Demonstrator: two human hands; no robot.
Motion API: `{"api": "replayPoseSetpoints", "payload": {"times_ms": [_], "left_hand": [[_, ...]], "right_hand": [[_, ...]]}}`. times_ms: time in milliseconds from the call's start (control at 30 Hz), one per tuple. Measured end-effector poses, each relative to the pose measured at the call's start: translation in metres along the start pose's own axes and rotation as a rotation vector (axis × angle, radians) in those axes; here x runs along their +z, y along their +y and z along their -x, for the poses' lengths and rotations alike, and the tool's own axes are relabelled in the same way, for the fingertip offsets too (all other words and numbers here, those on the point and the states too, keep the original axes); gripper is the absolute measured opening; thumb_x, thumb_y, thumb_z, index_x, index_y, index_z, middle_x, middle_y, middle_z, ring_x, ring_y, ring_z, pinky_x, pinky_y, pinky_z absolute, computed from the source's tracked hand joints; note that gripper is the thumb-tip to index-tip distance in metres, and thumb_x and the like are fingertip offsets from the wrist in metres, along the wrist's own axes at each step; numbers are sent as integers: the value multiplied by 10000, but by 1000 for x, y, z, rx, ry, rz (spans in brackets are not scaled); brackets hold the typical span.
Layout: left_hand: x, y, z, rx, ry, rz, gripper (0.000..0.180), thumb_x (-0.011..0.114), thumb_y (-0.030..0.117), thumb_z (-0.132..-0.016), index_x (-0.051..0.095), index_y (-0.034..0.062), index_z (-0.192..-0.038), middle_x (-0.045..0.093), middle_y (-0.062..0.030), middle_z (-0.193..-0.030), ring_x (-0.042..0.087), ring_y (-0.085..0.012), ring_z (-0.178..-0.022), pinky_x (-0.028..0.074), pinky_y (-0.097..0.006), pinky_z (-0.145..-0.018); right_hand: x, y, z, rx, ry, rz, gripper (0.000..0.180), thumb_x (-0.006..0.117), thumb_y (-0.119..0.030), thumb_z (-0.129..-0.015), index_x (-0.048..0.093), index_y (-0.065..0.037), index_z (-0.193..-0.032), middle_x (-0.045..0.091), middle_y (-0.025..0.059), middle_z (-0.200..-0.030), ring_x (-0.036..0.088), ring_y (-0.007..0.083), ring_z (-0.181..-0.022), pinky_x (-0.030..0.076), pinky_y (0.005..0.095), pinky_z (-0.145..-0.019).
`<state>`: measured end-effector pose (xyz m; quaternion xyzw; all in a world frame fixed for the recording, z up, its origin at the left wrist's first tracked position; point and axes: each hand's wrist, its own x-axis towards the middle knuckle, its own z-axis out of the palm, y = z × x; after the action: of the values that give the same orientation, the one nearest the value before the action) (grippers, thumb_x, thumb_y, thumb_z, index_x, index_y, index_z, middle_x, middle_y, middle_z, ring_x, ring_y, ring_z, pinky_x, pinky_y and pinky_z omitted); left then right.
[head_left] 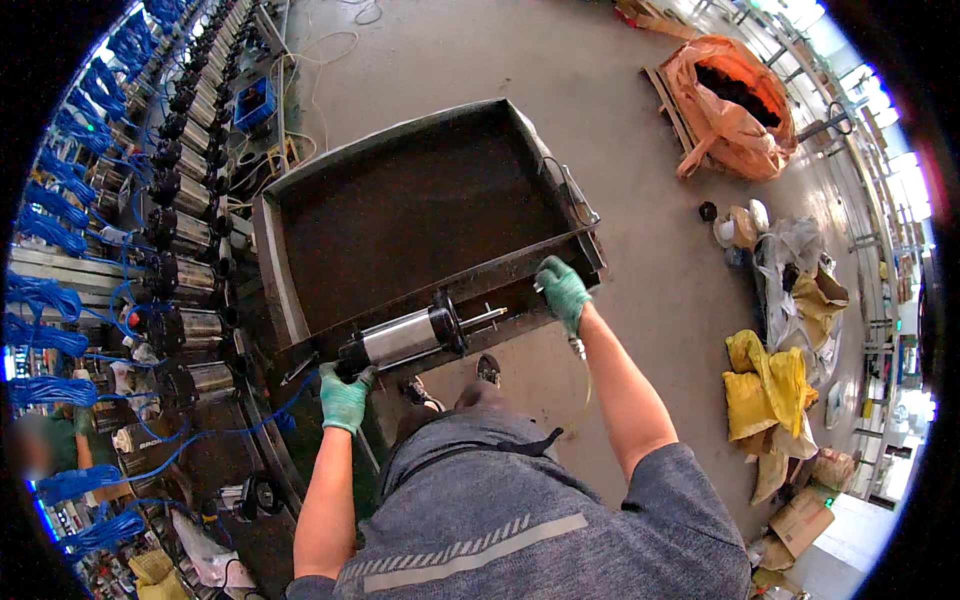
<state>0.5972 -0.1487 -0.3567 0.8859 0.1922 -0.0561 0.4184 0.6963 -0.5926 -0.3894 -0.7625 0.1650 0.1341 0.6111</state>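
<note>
Shop floor (430, 60) grey, bare concrete look. Far left: row of silver/blk units (190, 195), blue cable coils (45, 335) hung alongside. Big dark tray (420, 210) w/ raised rim in ctr. Silver cyl (398, 338), blk ends, lies at tray's near edge, slightly angled: left end nearer, thin shaft (484, 317) pointing right. Can't tell if tray bears its wt. L hand (343, 398), green glove, grip clamped on cyl's blk left end. R hand (564, 292), same glove, off the cyl near tray's near right corner, grip closed round a hose fitting, mostly hidden; pale hose (588, 395) hangs nearside. Far right: orange sack (705, 120); nearer, yellow sacks (765, 385), cardboard box (800, 520).
</note>
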Motion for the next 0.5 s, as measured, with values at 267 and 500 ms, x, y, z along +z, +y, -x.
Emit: {"api": "replayPoseSetpoints", "payload": {"times_ms": [267, 500], "left_hand": [[-4, 4, 1, 20, -25, 0, 684, 896, 333, -790, 497, -6, -1230, 654, -131, -1158, 616, -254, -1035, 502, -374, -942], [0, -7, -5, 33, 28, -60, 722, 928, 342, -739, 537, -8, -1235, 694, -172, -1148, 656, -281, -1034, 511, -379, -942]], "right_hand": [[54, -18, 33, 264, -98, -317, 215, 472, -201, -966, 659, -154, -872, 527, 5, -629, 420, 106, -456, 287, 277, -407], [59, -15, 28, 317, -106, -341, 212, 470, -195, -956, 652, -152, -855, 511, 14, -621, 399, 110, -445, 276, 279, -408]]}}
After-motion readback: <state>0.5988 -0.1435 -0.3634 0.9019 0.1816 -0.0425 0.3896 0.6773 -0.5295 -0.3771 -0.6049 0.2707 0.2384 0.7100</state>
